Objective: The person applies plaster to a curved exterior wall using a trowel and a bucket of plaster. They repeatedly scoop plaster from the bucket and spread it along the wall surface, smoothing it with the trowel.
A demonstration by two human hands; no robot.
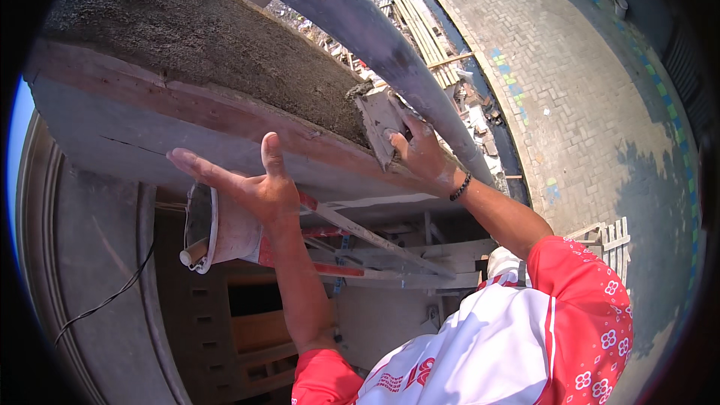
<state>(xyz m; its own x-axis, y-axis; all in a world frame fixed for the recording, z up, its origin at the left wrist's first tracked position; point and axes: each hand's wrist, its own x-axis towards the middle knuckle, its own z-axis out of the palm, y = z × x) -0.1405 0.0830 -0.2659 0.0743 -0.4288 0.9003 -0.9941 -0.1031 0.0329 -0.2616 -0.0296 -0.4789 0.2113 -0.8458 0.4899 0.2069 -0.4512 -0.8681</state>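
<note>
My right hand [429, 156] is closed around a grey, mortar-smeared plastering float [381, 124], held at the right end of a ledge. Wet-looking mortar clings to the float's upper corner. Rough grey mortar [202, 49] covers the ledge's top, bordered by a pinkish-brown strip [217, 109] along its edge. My left hand [266, 191] is empty, its fingers stretched and thumb raised, in front of the ledge's smooth grey face [112, 124]; I cannot tell whether it touches. Below that hand hangs or stands a whitish bucket [234, 231] with a wooden-looking handle end at its rim.
A thick grey pipe [360, 37] slants close past my right hand. Red and grey scaffold bars [375, 244] lie below me, and a black cable [112, 311] hangs at left. Far down are a paved lane [540, 67], a narrow ditch [491, 90], bamboo poles [424, 26] and rubble.
</note>
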